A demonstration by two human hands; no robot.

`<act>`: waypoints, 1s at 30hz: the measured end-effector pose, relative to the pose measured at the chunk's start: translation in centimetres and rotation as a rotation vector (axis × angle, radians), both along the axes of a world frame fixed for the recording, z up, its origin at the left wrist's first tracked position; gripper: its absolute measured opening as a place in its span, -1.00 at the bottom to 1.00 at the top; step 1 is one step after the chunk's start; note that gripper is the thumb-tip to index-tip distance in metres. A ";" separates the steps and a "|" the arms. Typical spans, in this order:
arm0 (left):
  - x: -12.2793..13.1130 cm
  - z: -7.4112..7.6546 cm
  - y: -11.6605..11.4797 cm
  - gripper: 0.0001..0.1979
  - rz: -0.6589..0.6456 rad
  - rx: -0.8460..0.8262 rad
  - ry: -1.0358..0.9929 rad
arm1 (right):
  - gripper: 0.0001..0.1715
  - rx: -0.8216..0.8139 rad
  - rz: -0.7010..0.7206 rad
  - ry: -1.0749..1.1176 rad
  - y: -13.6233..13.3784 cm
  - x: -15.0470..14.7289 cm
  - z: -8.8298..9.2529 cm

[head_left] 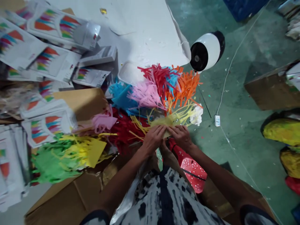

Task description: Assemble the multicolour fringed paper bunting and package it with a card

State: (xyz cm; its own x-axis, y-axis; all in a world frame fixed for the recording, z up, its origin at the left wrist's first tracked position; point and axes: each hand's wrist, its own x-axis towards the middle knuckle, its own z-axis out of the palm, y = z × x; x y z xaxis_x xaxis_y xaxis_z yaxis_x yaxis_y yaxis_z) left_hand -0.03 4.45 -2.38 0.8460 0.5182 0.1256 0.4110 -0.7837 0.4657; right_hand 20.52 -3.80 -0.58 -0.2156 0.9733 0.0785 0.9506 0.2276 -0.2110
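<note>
My left hand [152, 139] and my right hand [181, 136] meet over a yellow fringed tissue-paper piece [169, 118], fingers closed on its solid edge while its strips fan away from me. Just beyond lie piles of fringed paper: orange [187, 85], red [157, 75], pink [145, 94] and blue [121, 97]. A dark red pile [124, 128] lies to the left of my hands. A red plastic stool [192, 168] shows beneath my right forearm.
Green and yellow fringe [67, 153] lies on cardboard [79, 103] at left. Stacks of printed white packages [49, 62] fill the upper left. A white fan [206, 50] stands on the green floor, with a white cable and switch [217, 120]. Bags [284, 132] sit at right.
</note>
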 end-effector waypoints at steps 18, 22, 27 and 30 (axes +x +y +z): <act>-1.6 1.8 1.0 -0.84 0.403 -0.322 -0.159 | -0.73 -0.337 -0.218 0.282 4.2 3.3 0.8; -0.9 1.5 0.9 -0.81 0.551 -0.211 -0.052 | -0.74 -0.305 -0.333 0.244 4.1 2.4 0.1; -0.4 0.8 1.3 -0.77 0.555 -0.048 0.075 | -0.78 -0.203 -0.413 0.163 3.3 1.2 -0.4; -0.4 0.4 1.5 -0.76 0.545 0.006 0.091 | -0.77 -0.162 -0.429 0.139 3.3 0.9 -0.6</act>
